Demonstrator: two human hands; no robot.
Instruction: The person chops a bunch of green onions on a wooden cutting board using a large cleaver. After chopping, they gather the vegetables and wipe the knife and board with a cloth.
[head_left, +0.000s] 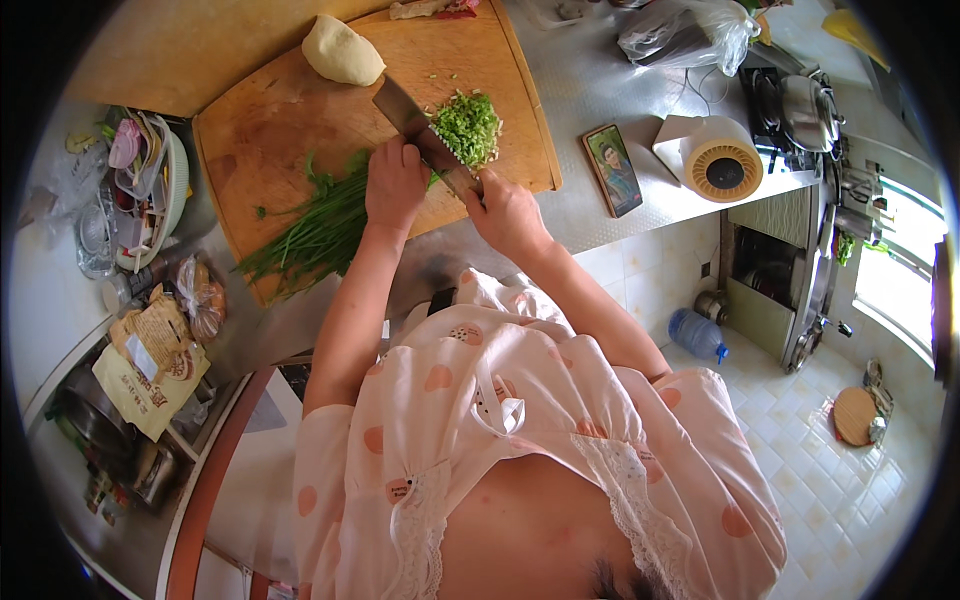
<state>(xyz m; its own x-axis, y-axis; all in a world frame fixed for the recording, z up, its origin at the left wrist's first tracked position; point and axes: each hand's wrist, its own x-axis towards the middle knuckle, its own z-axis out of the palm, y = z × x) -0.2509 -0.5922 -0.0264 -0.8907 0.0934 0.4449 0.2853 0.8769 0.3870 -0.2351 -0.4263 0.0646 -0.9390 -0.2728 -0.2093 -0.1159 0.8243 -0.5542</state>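
Note:
My right hand (510, 211) grips the handle of a kitchen cleaver (409, 112), whose wide blade points up and to the left across the wooden cutting board (277, 124). Beside the blade, my left hand (397, 184) holds down a bunch of long green chives or similar greens (319, 229), its fingers curled at the cut end. The leafy ends spread over the board's lower left edge. A heap of chopped greens (466, 129) lies on the far side of the blade. Near the cleaver's tip rests a pale lump of dough (343, 51).
On the metal countertop (592, 90) to the right are a phone (613, 170) with a lit screen and a round white device (716, 159). A plastic bag (686, 34) lies farther back. At the left stand a filled white basket (176, 187) and bagged food (201, 296).

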